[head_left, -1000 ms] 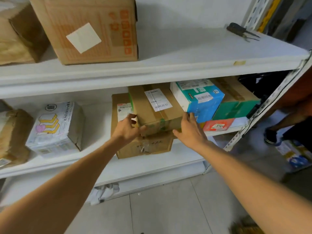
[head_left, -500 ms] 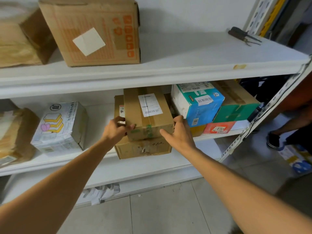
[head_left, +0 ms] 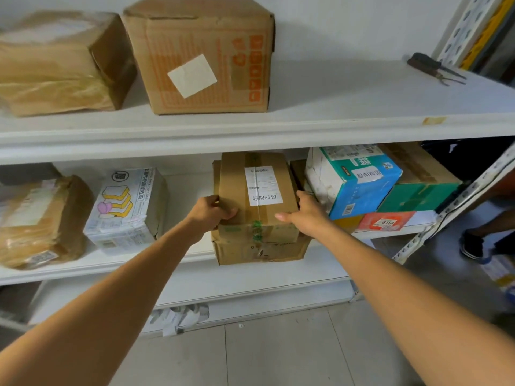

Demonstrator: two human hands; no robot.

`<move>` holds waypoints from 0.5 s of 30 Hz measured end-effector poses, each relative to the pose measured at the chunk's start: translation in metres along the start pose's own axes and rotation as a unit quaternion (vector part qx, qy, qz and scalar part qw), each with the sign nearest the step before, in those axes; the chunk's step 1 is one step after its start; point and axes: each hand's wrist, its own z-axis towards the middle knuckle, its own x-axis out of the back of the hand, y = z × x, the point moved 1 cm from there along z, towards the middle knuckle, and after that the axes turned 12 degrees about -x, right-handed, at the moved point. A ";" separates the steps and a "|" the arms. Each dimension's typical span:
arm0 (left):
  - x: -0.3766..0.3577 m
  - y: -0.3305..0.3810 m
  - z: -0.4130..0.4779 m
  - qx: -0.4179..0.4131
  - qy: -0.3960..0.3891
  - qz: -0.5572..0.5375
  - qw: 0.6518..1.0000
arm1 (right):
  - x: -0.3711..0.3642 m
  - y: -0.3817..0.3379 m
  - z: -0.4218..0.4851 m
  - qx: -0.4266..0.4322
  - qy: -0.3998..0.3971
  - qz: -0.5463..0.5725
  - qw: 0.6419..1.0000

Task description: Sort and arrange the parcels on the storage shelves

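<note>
Labelled parcel [head_left: 257, 196] — brown cardboard, white label up, lying flat on top of the lower carton [head_left: 259, 250]. Left hand [head_left: 211, 211]: above that carton's left front corner, fingers curled round the parcel's left edge. Right hand [head_left: 305, 215]: above the carton's right front corner, thumb on the parcel's top, fingers along its side — gripping. Blue-and-white box [head_left: 354, 182]: just right of the carton. Bread-print box [head_left: 125, 210]: left of the carton, apart.

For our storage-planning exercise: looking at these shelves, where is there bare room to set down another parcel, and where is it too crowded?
Upper shelf: wide bare stretch between the orange-printed carton and the pliers. Middle shelf: narrower gap between the toast-print parcel and the labelled box. Crowded: right of that box, where blue box and green box sit packed together.
</note>
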 end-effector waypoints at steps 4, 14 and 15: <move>0.002 -0.001 -0.014 0.025 0.003 0.003 1.000 | 0.001 -0.001 -0.010 -0.023 -0.037 -0.024 0.999; 0.005 -0.003 -0.068 -0.006 -0.005 -0.020 1.000 | 0.004 0.016 -0.052 0.015 -0.023 0.003 1.000; 0.006 -0.003 -0.072 -0.017 0.008 -0.022 1.000 | 0.004 0.017 -0.057 0.023 -0.010 0.001 1.000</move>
